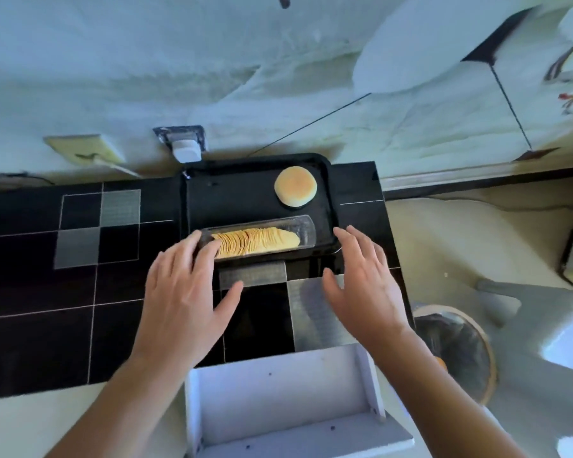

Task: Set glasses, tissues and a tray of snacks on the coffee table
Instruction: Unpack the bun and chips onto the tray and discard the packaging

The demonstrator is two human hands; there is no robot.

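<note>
Black tiled counter carries a black tray against the wall; on it lie a clear tub of crisps and a round bun; left hand fingertips touch the tub's left end, fingers spread; right hand hovers open beside the tray's right edge.

Black tiled counter; black tray directly on it

Black tray with bun and crisps tub, open left hand and right hand alongside
</note>
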